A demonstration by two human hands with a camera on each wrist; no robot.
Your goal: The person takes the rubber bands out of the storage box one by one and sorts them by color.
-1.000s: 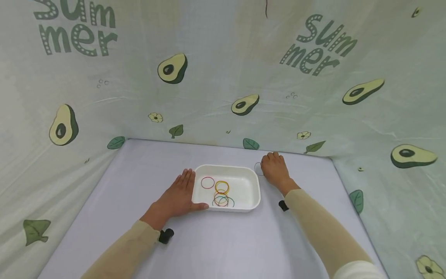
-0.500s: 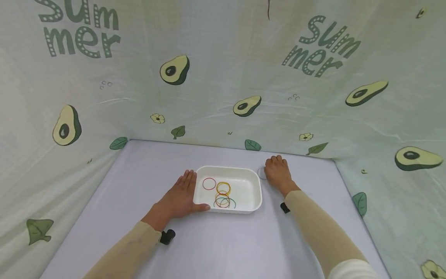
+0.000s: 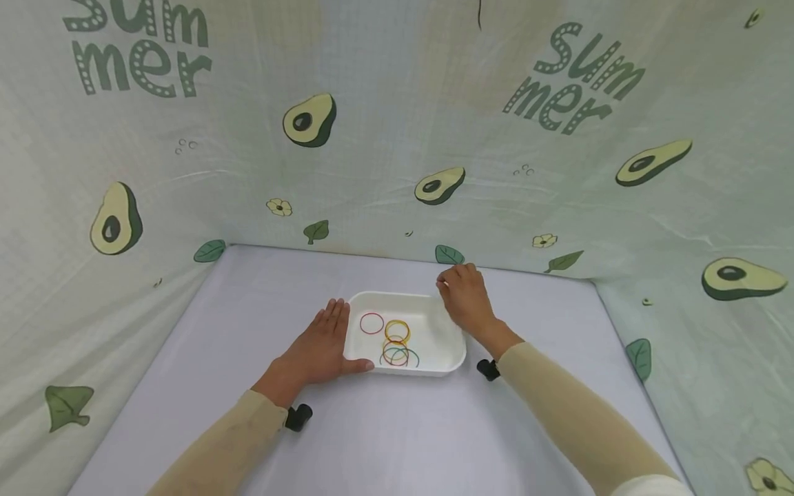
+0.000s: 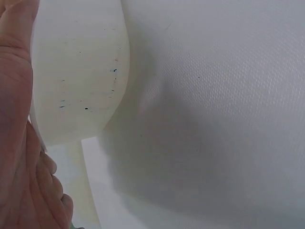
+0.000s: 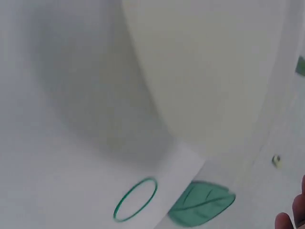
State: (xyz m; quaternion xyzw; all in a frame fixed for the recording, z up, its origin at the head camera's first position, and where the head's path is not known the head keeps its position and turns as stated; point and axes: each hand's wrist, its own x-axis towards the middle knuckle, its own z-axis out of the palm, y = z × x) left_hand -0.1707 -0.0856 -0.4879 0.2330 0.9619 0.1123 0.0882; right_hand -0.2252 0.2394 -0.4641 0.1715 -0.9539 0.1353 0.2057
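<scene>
A white rectangular tray (image 3: 434, 344) stands on the table. Several coloured rubber bands lie in it: a red one (image 3: 371, 313) at the left, yellow (image 3: 386, 331) and green (image 3: 418, 361) ones overlapping towards the front. Its left end is touched by my left hand (image 3: 319, 351), whose fingers stretch along the side and whose thumb lies at the front rim. My right hand (image 3: 466, 296) is over the back right corner, fingers bent; whether they pinch anything is hidden. Apart from the right fingertips (image 5: 285, 221), a green rubber band (image 5: 155, 187) appears beside the tray in the right wrist view.
A white-covered table (image 3: 372, 434) carries the tray. Behind and at both sides hangs a pale curtain (image 3: 372, 227) printed with avocados and leaves, meeting the table's back edge. A small black camera sits at each wrist.
My right hand has moved left from the table beside the tray to above its back right corner. The loose ring beside it no longer shows in the head view. My left hand stays put.
</scene>
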